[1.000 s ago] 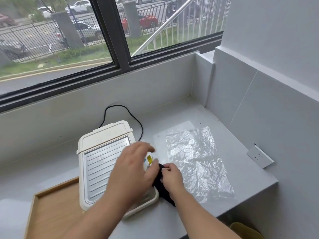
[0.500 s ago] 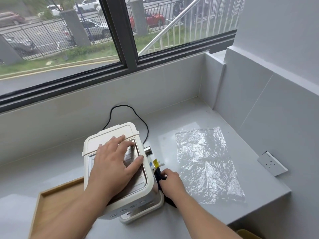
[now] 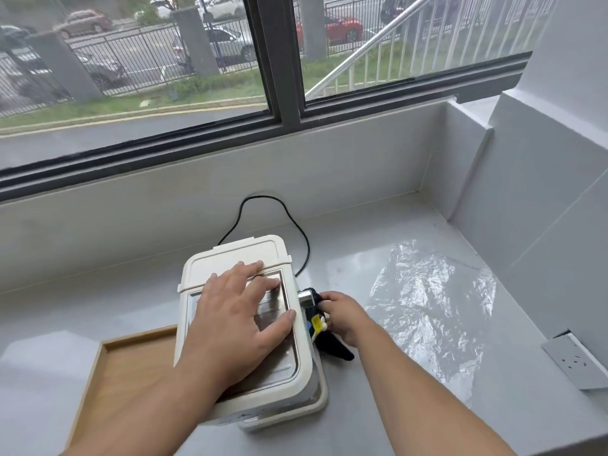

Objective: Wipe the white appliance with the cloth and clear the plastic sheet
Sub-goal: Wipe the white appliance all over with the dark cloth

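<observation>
The white appliance [image 3: 230, 261] stands on the grey counter with a ribbed metal plate on top. My left hand [image 3: 240, 320] lies flat on that plate, fingers spread, pressing down. My right hand [image 3: 345, 315] is at the appliance's right side, shut on a black cloth [image 3: 332, 345] that it holds against the side by a small metal knob [image 3: 304, 296]. A yellow tag [image 3: 316, 323] shows just left of that hand. The clear crinkled plastic sheet [image 3: 434, 304] lies flat on the counter to the right, touched by neither hand.
A wooden tray [image 3: 125, 360] sits at the appliance's left, partly under my left arm. A black power cord [image 3: 279, 209] loops behind the appliance toward the wall. A wall socket [image 3: 575, 360] is on the right wall. A window runs along the back.
My left hand came down from above the appliance and now rests flat on its top. My right hand slid the cloth up along the right side toward the metal knob.
</observation>
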{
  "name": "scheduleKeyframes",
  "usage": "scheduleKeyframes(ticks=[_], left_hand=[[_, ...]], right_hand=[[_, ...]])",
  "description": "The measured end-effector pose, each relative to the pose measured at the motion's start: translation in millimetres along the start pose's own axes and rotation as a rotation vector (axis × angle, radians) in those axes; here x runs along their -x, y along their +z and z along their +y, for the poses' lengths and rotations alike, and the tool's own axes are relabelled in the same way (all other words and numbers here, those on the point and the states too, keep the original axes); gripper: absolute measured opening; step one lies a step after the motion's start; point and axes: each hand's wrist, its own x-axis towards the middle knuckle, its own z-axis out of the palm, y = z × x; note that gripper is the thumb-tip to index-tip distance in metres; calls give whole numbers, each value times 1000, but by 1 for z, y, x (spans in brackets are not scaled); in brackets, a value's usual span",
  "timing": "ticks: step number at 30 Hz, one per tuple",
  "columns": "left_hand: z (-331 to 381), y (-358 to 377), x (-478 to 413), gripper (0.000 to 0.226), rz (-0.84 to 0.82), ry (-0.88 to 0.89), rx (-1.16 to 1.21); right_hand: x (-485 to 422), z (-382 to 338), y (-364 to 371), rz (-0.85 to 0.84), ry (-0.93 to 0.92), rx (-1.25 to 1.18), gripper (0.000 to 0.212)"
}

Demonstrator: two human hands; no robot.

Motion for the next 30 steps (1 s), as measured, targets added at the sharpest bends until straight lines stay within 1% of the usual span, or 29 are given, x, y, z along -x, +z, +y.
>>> scheduleKeyframes(ticks=[2, 5, 11, 16, 20, 23, 26, 28, 30], left_hand=[[-1, 1, 0, 60, 0, -5, 2], [-2, 2, -2, 58, 3, 3, -11], [-3, 4, -1, 58, 14, 4, -18], [-3, 3, -1, 62, 10, 3, -30], [-3, 2, -1, 63, 9, 1, -37], [-5, 3, 0, 61, 14, 4, -34], [-6, 3, 0, 60, 15, 11, -34], [-6, 2, 0, 62, 13, 11, -33], [-6, 3, -1, 64, 3, 10, -33]], right_hand=[[-4, -18, 6, -20, -37, 73, 21], [-4, -40, 18, -20, -71, 102, 21], [15, -62, 33, -34, -106, 49, 20], [42, -77, 37, -76, -168, -48, 15], [65, -94, 44, -85, -269, -113, 13], [79, -107, 49, -51, -364, -105, 15], [91, -116, 52, 31, -485, -7, 10], [98, -121, 51, 109, -580, 157, 7], [105, -125, 51, 205, -674, 364, 11]])
